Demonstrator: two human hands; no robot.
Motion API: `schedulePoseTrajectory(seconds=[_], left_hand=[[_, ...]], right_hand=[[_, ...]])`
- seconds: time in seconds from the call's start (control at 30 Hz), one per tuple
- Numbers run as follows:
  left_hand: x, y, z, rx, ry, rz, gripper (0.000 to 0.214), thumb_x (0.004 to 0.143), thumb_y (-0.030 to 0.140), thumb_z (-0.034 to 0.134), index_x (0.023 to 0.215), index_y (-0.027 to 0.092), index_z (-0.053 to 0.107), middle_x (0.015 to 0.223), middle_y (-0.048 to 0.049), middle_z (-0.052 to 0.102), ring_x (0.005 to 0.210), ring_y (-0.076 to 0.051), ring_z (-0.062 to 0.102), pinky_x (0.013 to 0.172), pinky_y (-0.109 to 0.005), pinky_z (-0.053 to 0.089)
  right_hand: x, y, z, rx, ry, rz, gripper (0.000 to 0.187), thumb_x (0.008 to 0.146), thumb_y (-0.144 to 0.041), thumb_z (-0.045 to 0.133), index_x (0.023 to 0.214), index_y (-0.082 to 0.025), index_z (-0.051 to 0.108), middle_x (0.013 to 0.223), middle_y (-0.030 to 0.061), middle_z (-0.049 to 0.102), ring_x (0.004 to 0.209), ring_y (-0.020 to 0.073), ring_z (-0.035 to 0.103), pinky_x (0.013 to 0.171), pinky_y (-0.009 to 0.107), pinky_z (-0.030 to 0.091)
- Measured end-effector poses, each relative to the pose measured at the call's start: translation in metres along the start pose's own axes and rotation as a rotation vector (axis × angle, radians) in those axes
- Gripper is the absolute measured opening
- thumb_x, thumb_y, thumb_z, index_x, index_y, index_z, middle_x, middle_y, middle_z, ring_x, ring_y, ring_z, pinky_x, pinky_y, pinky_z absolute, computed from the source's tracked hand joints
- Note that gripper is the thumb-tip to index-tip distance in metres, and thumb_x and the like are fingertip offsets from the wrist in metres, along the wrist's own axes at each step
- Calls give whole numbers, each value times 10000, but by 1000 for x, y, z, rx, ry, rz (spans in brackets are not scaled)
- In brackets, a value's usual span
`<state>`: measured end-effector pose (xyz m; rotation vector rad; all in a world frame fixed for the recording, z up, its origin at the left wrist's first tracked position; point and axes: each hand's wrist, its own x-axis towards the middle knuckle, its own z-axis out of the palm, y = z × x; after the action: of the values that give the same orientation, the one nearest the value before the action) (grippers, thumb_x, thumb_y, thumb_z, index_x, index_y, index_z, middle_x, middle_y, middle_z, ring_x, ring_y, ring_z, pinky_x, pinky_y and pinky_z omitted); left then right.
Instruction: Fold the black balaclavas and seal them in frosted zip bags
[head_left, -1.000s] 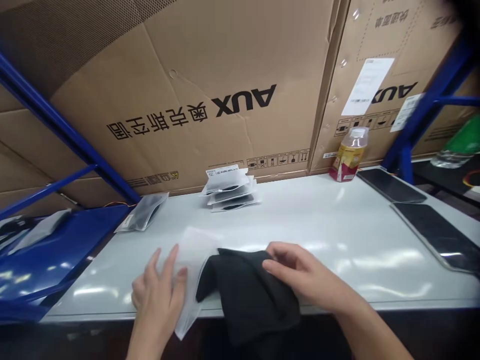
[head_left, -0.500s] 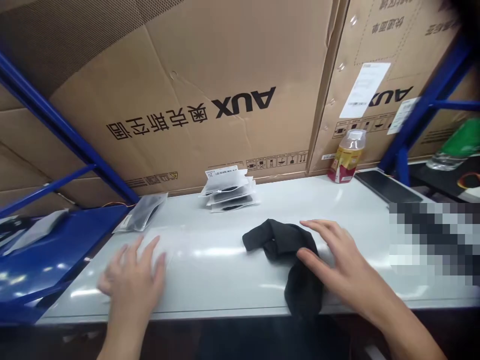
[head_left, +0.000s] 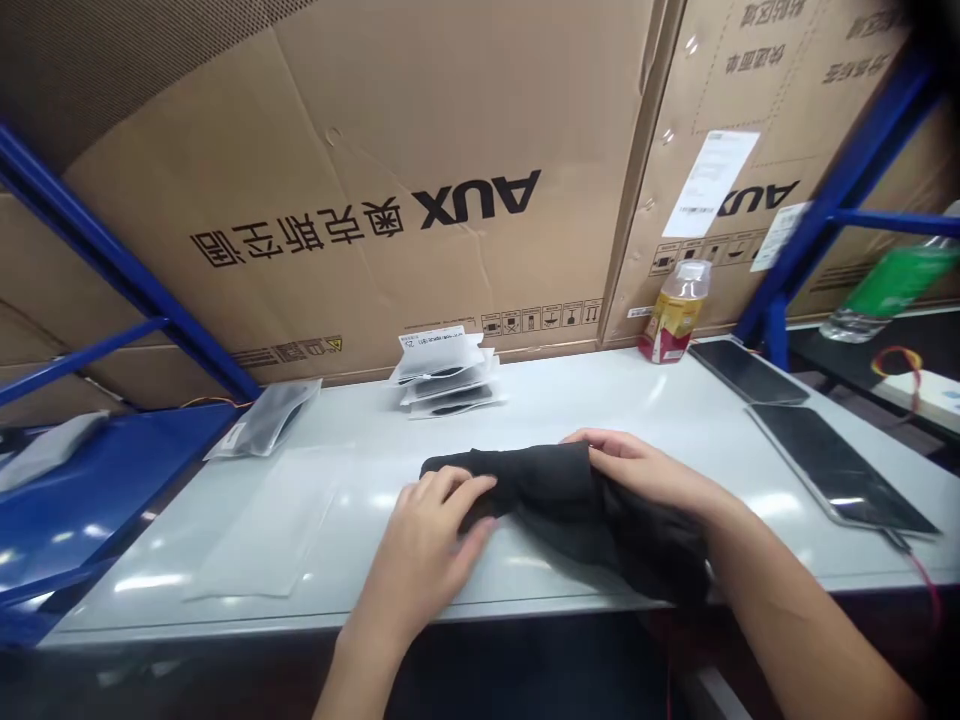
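Note:
A piece of black cloth (head_left: 559, 480), perhaps a garment, stretches across the front of the white table (head_left: 360, 560). My left hand (head_left: 431, 540) is at its left end, with fingers curled over the fabric and the thumb below. Slight blur softens those fingertips. My right hand (head_left: 637, 465) pinches the cloth's upper edge on the right, and loose fabric hangs beneath that palm toward the table's front edge. Left of my left hand lies a flat translucent plastic bag (head_left: 262, 535).
Stacked small white packets (head_left: 446, 370) stand at the back, and a grey translucent pouch (head_left: 266, 420) lies back left. On the right are a drink bottle (head_left: 675, 315), a black phone-like slab (head_left: 746, 370) and a cabled tablet (head_left: 840, 470). Large cartons (head_left: 337, 120) wall the back between blue posts.
My left hand has moved right from beside the plastic bag onto the cloth. My right hand has taken hold of the cloth, which is now spread wider, left to right.

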<state>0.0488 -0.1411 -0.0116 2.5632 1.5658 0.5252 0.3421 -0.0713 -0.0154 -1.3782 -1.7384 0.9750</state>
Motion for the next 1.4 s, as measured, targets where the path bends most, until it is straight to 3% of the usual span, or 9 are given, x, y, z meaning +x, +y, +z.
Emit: schedulePoseTrajectory(seconds=[0.17, 0.27, 0.4, 0.5, 0.67, 0.87, 1.03, 1.23, 1.4], left_hand=[[0, 4, 2, 136, -26, 44, 221, 1004, 146, 576, 1129, 270, 710, 1056, -37, 680, 965, -243, 621, 819, -399, 480], [-18, 5, -11, 172, 27, 79, 323, 960, 42, 469, 1073, 239, 699, 973, -47, 654, 883, -234, 583, 797, -410, 453], [-43, 4, -33, -6, -155, 73, 157, 944, 161, 561, 870, 247, 670, 1040, -37, 661, 904, -219, 598, 769, -351, 504], [-43, -5, -35, -44, -207, 15, 199, 1037, 319, 533, 1084, 303, 726, 1184, -36, 678, 1038, -230, 633, 843, -348, 546], [-5, -31, -18, 294, 19, -17, 422, 984, 409, 664, 1400, 338, 658, 1464, -98, 633, 1274, -385, 577, 1008, -592, 475], [35, -25, 0, 418, 254, -202, 394, 1021, 202, 558, 1401, 246, 652, 1461, -141, 640, 1282, -395, 586, 1009, -609, 472], [18, -6, 19, 82, -68, 11, 505, 1055, 444, 558, 1544, 329, 513, 1624, -74, 505, 1480, -340, 481, 1141, -536, 469], [9, -12, 28, -38, -279, -20, 692, 1065, 607, 459, 1679, 424, 201, 1772, -7, 192, 1626, -354, 198, 1267, -630, 302], [10, -11, 22, -21, -276, 7, 693, 1059, 590, 490, 1676, 408, 233, 1762, -24, 223, 1619, -362, 225, 1251, -631, 323]], right_hand=[[7, 6, -24, -228, 94, 8, 312, 993, -399, 556, 1180, -231, 740, 1235, 126, 746, 1219, 347, 671, 1096, 561, 496], [-21, 6, -31, -433, -41, -189, 430, 955, -531, 655, 1346, -351, 663, 1442, 75, 640, 1385, 351, 548, 1127, 542, 482], [-51, 23, -31, -510, -124, -287, 299, 1031, -456, 562, 1286, -370, 692, 1381, 50, 675, 1263, 303, 638, 1041, 474, 545], [-46, 43, -35, -425, -2, -135, 303, 1061, -471, 495, 1241, -323, 689, 1239, 56, 736, 1061, 265, 725, 864, 390, 600], [-29, 50, -38, -590, 174, -151, 357, 1059, -458, 461, 1248, -268, 697, 1297, 104, 707, 1121, 322, 701, 935, 474, 563], [-37, 42, -27, -578, 3, -164, 380, 1014, -558, 560, 1290, -322, 673, 1286, 51, 741, 1169, 305, 691, 964, 438, 549], [-31, 58, -30, -611, 100, 85, 378, 1025, -610, 496, 1008, -309, 724, 927, 26, 778, 815, 276, 729, 706, 386, 530], [-26, 55, -30, -763, 396, -145, 353, 1044, -532, 480, 1005, -260, 702, 1059, 94, 731, 964, 330, 685, 844, 478, 523], [-32, 38, -25, -556, -18, -473, 240, 1061, -372, 556, 1256, -333, 691, 1287, 48, 717, 1211, 268, 651, 1035, 437, 517]])
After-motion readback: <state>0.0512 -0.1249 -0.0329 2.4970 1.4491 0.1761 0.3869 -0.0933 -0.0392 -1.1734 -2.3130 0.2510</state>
